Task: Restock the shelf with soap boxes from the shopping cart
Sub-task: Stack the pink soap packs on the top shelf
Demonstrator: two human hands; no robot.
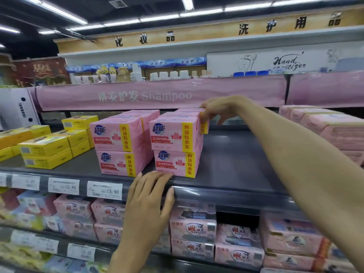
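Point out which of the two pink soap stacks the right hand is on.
The right-hand stack: the right hand grips its top rear box. The left-hand stack, nearer the yellow boxes, lies away from that hand.

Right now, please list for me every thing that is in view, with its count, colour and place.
soap packs: four fronts in two stacks of two with more behind, pink, middle of the dark grey shelf
held pack: one, pink with a yellow band, top of the right stack behind the front pack
yellow boxes: several stacked, yellow, left on that shelf
paler packs: several, pale pink, right end
price tags: at least three, white, shelf's front edge
banner: one, pink, above the shelf
lower packs: many, mostly pink, shelf below
cardboard box: one, white, far left
left hand: one, flat on the shelf's front edge
right hand: one, pinches the held pack
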